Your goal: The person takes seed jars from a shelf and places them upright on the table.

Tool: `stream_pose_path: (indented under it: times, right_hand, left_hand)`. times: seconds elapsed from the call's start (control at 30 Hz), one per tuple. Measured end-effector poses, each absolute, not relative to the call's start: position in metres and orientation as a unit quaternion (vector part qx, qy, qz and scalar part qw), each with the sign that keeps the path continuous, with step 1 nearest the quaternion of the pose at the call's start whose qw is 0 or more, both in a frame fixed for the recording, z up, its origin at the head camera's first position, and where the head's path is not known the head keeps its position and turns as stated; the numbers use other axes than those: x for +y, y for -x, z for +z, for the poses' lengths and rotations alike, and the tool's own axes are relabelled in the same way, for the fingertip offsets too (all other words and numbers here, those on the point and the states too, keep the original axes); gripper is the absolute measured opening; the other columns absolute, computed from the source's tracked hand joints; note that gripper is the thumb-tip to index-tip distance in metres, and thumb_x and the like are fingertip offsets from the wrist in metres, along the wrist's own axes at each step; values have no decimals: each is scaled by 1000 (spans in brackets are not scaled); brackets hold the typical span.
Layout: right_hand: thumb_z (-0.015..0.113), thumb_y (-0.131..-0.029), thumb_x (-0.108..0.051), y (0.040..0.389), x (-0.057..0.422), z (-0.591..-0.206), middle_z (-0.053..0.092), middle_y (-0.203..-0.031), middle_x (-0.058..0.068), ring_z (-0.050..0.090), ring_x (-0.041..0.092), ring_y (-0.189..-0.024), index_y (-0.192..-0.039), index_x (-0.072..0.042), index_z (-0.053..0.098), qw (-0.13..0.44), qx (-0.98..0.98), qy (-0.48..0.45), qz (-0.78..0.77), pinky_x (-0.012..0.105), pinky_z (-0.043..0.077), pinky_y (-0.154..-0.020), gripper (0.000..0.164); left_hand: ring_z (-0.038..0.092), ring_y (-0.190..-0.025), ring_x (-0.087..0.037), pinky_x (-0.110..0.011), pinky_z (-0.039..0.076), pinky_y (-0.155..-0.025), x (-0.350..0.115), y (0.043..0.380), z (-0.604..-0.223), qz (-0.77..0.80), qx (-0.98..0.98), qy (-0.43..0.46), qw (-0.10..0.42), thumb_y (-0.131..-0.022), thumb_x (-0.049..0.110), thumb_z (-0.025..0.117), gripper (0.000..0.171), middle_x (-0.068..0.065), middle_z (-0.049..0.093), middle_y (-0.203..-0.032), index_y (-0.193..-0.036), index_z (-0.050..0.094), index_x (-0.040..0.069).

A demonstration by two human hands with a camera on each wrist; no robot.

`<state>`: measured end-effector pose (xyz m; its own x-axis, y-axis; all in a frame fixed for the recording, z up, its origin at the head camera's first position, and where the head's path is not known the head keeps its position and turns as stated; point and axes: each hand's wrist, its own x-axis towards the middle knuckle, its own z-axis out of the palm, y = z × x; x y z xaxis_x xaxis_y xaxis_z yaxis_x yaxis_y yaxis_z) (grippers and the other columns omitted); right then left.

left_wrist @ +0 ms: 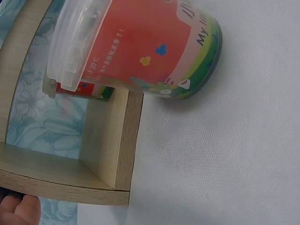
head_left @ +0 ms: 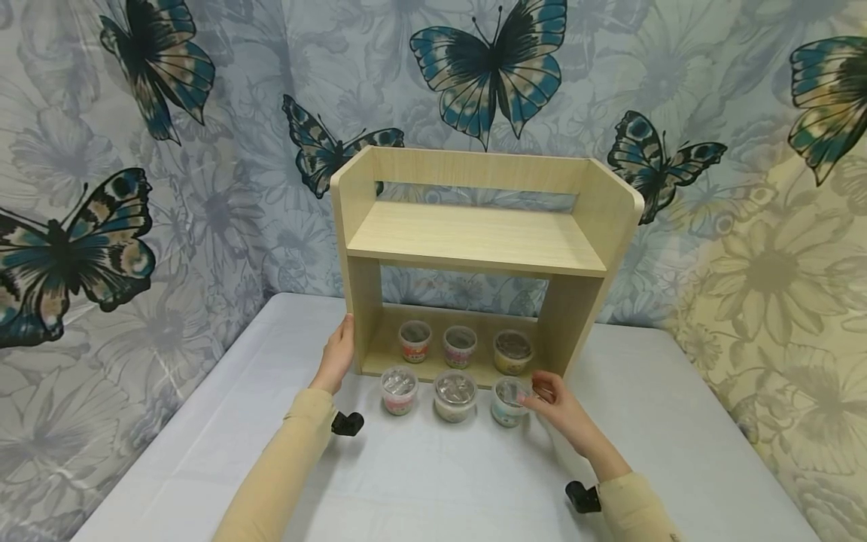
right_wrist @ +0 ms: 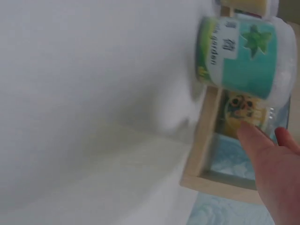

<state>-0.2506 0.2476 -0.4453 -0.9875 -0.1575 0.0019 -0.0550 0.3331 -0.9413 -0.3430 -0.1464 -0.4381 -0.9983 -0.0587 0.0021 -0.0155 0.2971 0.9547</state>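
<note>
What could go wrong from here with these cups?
The right hand is close beside the teal cup, so a careless reach might knock it over. The yellow cup sits just behind on the lower level and could be bumped too. The left hand is against the shelf's side; a push there might shift it into the front cups.

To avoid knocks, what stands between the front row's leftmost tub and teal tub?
One pale tub stands between the leftmost tub and the teal tub: head view.
</note>
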Motion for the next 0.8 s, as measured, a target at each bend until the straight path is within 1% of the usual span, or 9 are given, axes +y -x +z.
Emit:
stream_pose_path:
  times: [0.17,0.3,0.5,0.7,0.8]
  right_hand:
    - [63,-90,-20,258,247,-431,17,-145,30,16,42,-134,-139,10,16,32,821,68,-566,49,19,-108,74]
    - [64,-89,-22,265,245,-422,15,-145,30,16,43,-133,-140,11,13,25,829,66,-554,51,20,-107,79]
    - [66,-87,-25,279,243,-413,15,-145,31,19,46,-131,-141,11,13,12,839,59,-540,53,24,-105,83]
    - [69,-85,-32,293,242,-409,18,-143,33,21,46,-130,-142,10,14,9,858,30,-513,53,24,-105,89]
    - [69,-84,-34,298,241,-408,18,-144,33,20,45,-131,-142,11,14,14,866,22,-499,53,23,-105,91]
  left_hand:
    - [14,-137,-33,-51,15,-108,-146,342,-437,-592,-805,-22,19,-84,75,15,90,-10,16,-152,-150,15,14]
    - [13,-137,-33,-51,15,-108,-146,342,-436,-595,-804,-21,18,-84,75,15,90,-10,15,-152,-150,14,13]
    - [13,-137,-33,-51,14,-108,-147,342,-437,-600,-799,-21,15,-84,75,15,91,-10,15,-152,-150,14,13]
    - [13,-137,-33,-52,15,-108,-147,342,-439,-601,-799,-20,14,-83,76,16,91,-10,15,-152,-150,14,14]
    - [14,-137,-33,-52,15,-108,-147,342,-440,-599,-800,-19,17,-83,76,16,91,-10,16,-152,-150,14,14]
